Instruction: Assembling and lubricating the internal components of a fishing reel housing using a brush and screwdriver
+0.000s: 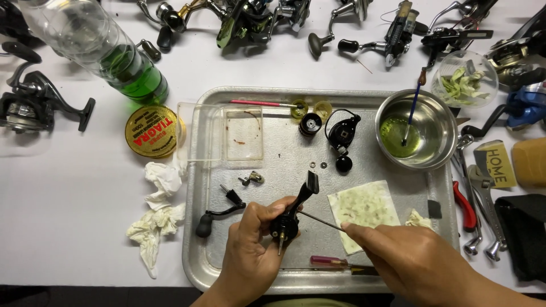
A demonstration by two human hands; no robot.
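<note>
The reel body (290,219) is held above the near middle of the tray (196,227), its black stem rising toward the tray's centre. The left hand (253,244) grasps it, fingers curled round the dark housing, a short shaft sticking down below the grip. The right hand (409,258) is closed on a thin rod (318,220), pinched at the fingertips, whose tip touches the reel body's side. Just beside the rod lies a stained pad (364,213), with a small wad (420,219) near it. Under the hands, along the tray's near edge, lies a red-handled screwdriver (330,261). A black crank handle (219,216) lies left of the reel body, with a small metal part (252,178) beyond it. Toward the tray's far edge sit a clear lid (222,133), a black spool (310,124) and a black cover (342,133). In the far right corner stands a steel bowl (441,122) with green liquid and a brush (414,105). Off the tray's left edge lie crumpled tissues (156,219), a yellow tin (151,131) and a bottle (105,48).
</note>
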